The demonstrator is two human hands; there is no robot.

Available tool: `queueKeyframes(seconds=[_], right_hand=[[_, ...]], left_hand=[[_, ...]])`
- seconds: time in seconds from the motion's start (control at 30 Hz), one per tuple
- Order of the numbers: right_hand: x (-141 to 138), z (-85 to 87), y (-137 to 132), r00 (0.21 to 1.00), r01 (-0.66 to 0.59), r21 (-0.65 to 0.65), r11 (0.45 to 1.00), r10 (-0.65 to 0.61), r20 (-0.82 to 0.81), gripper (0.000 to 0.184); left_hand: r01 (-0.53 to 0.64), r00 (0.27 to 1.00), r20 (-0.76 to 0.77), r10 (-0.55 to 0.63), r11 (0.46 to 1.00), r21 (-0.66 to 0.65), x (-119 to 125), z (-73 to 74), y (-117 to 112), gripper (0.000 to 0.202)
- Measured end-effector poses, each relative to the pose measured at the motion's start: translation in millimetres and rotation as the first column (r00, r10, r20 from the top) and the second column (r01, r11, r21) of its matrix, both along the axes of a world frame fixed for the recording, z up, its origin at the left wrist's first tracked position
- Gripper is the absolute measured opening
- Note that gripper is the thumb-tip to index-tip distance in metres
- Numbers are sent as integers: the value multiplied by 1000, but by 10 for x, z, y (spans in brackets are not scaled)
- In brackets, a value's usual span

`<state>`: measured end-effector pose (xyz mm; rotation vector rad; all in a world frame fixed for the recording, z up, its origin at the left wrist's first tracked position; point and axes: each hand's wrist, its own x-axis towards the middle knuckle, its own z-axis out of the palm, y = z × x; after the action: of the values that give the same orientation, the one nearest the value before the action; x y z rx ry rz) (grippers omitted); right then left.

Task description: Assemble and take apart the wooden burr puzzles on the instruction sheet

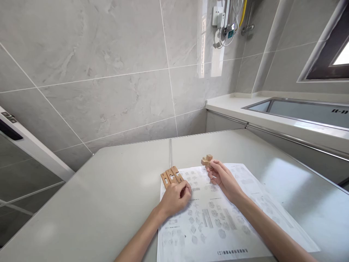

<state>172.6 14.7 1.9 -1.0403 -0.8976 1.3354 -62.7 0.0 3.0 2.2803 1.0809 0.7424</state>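
My right hand point(222, 178) pinches a small assembly of notched wooden puzzle blocks point(206, 159) between thumb and fingertips, just above the far edge of a printed instruction sheet point(196, 240). My left hand point(176, 196) rests on the sheet's left side with its fingers curled in. What those fingers hold, if anything, is hidden. Right at its knuckles lie several flat wooden puzzle pieces point(171, 175), side by side, with slots and small dark numbers. Their near ends are covered by the hand. The sheet carries rows of small diagrams and text, too small to read.
The pale table point(109, 203) has a seam running away from me. Beyond it stands a grey tiled wall point(117, 43) with sockets and cables point(222, 22). A counter with a sink point(300, 109) is at the right; a white-framed door point(35, 142) is at the left.
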Motion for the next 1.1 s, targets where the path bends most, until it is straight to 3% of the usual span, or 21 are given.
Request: queueKeyframes(seconds=[0.13, 0.23, 0.3, 0.4, 0.5, 0.63, 0.73, 0.9, 1.0, 1.1], right_hand=[[-32, 83, -80, 964, -248, 30, 968, 249, -90, 38], [-57, 106, -141, 930, -361, 89, 928, 365, -35, 40], [-83, 110, -175, 912, -409, 132, 903, 403, 75, 42], [-131, 118, -216, 871, -469, 159, 869, 425, 247, 45], [-174, 137, -248, 816, -532, 182, 827, 444, 370, 45], [-202, 156, -276, 763, -598, 213, 772, 468, 446, 42], [-203, 127, -272, 777, -596, 191, 780, 499, 385, 30], [-190, 53, -228, 804, -577, 136, 805, 531, 269, 37], [-177, 57, -213, 766, -622, 102, 777, 575, 288, 44], [-153, 96, -221, 696, -703, 81, 707, 659, 284, 48]], left_hand=[[-53, 996, 66, 60, 993, -109, 8, 14, 37, 19], [-43, 991, 112, 67, 977, -207, 15, 21, 45, 19], [26, 985, 169, 26, 954, -300, 19, 28, 43, 28], [201, 932, 362, -22, 862, -466, 27, 48, 41, 51], [290, 887, 461, -16, 797, -530, 42, 86, 45, 67], [248, 893, 449, 27, 804, -541, 66, 150, 42, 59], [178, 882, 461, 98, 837, -518, 71, 186, 31, 51], [64, 856, 479, 194, 880, -470, 36, 201, 22, 47], [71, 857, 488, 166, 900, -431, 6, 184, 31, 57], [123, 866, 490, 99, 908, -401, -21, 165, 45, 60]])
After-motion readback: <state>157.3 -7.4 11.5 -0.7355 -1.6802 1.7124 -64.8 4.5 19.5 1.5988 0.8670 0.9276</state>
